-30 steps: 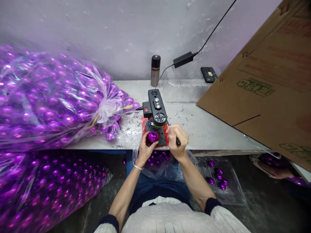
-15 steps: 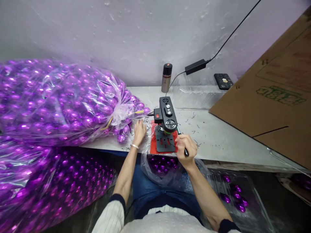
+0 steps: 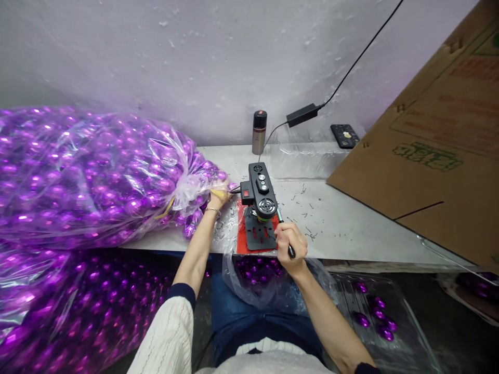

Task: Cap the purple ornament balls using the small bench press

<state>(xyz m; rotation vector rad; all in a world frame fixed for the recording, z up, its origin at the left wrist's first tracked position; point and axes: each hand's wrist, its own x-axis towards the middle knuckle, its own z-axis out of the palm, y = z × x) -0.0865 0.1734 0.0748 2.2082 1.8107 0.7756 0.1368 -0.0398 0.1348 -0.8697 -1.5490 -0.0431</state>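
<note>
Two hands work at a small black press (image 3: pixel 260 188) that stands on a red mat (image 3: pixel 240 243) at the near edge of the surface (image 3: pixel 351 223). The right hand (image 3: pixel 289 243) is clenched around the press's lever (image 3: pixel 279 215), just right of the black base plate. The left hand (image 3: pixel 218 197) reaches into the knotted mouth of a big clear bag (image 3: pixel 97 171) of purple balls lying left of the press. Its fingers are buried in the plastic, so I cannot tell whether they grip anything. A smaller bag (image 3: pixel 257 275) of purple balls hangs below the mat. A steel flask (image 3: pixel 259 132) stands by the wall, and a cardboard sheet (image 3: pixel 436 171) leans at right.
</note>
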